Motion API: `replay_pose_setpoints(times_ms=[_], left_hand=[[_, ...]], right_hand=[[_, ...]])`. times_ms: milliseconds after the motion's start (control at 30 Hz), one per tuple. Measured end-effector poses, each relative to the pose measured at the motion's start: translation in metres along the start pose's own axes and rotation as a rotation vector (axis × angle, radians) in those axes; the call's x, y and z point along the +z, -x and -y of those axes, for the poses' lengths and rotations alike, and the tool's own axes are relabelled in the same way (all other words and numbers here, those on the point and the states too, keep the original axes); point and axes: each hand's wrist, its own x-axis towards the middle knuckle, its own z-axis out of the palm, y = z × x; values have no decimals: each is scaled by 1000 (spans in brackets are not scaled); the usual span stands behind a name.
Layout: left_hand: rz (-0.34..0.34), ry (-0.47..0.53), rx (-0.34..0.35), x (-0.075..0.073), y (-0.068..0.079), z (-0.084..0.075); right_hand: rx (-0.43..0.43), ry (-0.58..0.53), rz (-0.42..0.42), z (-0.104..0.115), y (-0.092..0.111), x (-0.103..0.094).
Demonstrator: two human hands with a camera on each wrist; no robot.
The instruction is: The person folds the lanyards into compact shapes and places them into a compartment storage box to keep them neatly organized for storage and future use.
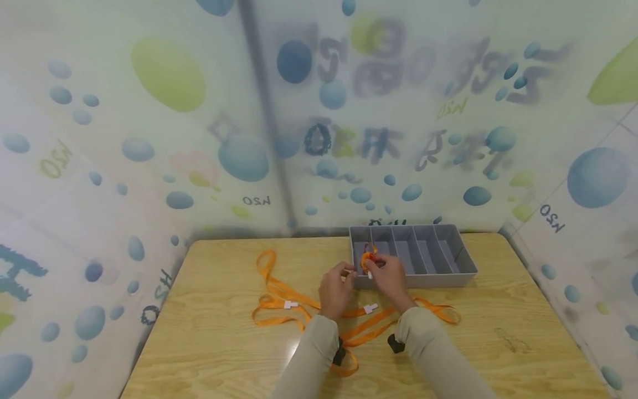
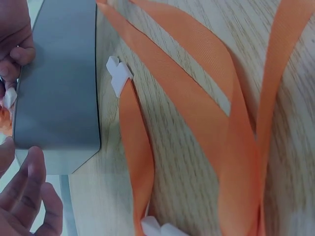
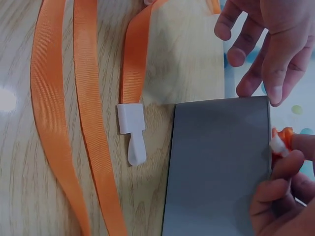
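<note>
A rolled-up orange lanyard (image 1: pixel 367 262) with a white plastic clip is pinched in my right hand (image 1: pixel 391 277), over the leftmost compartment of a grey divided box (image 1: pixel 423 281). In the right wrist view the lanyard's white clip (image 3: pixel 279 146) pokes out between the fingers at the rim. My left hand (image 1: pixel 335 291) touches the box's left end near the front corner, its fingers spread and loosely bent. Whether anything else lies deep in that compartment is hidden by the hands.
Several loose orange lanyards (image 1: pixel 276 288) lie spread over the wooden table (image 1: pixel 209 343), left of and in front of the box. White clips (image 1: pixel 370 308) join their straps. A patterned curtain (image 1: pixel 319 183) hangs behind the table.
</note>
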Motion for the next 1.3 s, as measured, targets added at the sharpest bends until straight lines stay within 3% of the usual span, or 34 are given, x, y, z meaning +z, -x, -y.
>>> replay_pose_setpoints(times_ms=[400,800,1000,1100,1300], left_hand=[[7,-3,-14,0,1,-1],[36,53,-24,-2,1,2],[62,138,-84,-10,7,11],[86,155,-69,-16,8,19],[225,224,-32,-29,8,36]], right_hand=[[-102,12,-35,-2,3,0],[-236,-124,-43,-12,16,-4],[-235,-150,22,-21,29,-3],[-267,-130,59,-24,34,-2],[-276,-71,177,-30,41,0]])
